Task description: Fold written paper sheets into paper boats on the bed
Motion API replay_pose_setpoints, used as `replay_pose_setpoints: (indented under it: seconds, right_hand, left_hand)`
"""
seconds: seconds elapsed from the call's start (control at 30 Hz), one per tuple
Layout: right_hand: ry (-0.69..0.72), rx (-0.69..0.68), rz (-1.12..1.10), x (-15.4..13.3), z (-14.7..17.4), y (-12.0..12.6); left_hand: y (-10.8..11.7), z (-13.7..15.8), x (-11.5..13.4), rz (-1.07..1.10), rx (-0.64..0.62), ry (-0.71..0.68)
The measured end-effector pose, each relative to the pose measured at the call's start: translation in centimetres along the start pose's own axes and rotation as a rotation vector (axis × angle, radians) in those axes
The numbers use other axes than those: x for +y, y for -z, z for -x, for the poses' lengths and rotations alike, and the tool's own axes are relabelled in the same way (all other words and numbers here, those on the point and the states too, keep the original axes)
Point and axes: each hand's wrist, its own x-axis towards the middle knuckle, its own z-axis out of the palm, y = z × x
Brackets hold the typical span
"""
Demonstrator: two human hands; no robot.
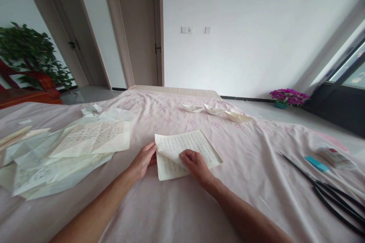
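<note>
The written paper (196, 142) lies on the cloth-covered table (159, 212), well in from the far edge. The left hand (143, 162) holds its left side; the right hand (196, 165) pinches a curled part, fingers closed narrowly. Paper boats (214, 111) stand near the far edge.

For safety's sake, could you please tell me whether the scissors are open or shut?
The scissors look shut: their blades lie together, tapering to one point.

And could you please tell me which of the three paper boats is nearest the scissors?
The right-hand boat; the middle boat and left boat lie farther from the scissors.
</note>
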Motion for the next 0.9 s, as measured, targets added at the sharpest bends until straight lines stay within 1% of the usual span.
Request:
replay_pose_setpoints:
  seconds: [0.13,0.23,0.33,0.47,0.63,0.77,0.9]
  right_hand:
    - [0.157,-0.071,0.083,-0.9,1.1,0.2]
    - [0.286,-0.083,0.19,-1.4,1.7,0.3]
    - [0.356,-0.08,0.291,-1.7,2.0,0.2]
    - [0.364,-0.082,0.333,-2.1,2.4,0.0]
    - [0.439,-0.094,0.407,-2.5,2.8,-0.1]
    - [0.394,-0.082,0.441,-2.4,2.5,-0.3]
    - [0.347,-0.059,0.412,-2.4,2.5,-0.4]
  left_hand:
    - [-0.4,0.3,0.0,0.031,-0.019,0.031]
    - [-0.8,0.6,0.0,0.047,-0.031,0.036]
    - [-1.1,0.8,0.0,0.056,-0.035,0.027]
    - [-1.3,0.8,0.1,0.063,-0.034,0.018]
    - [-1.4,0.7,0.1,0.09,-0.037,0.015]
    - [-1.4,0.8,0.0,0.1,-0.044,0.01]
    - [-1.6,0.9,0.0,0.07,-0.058,0.007]
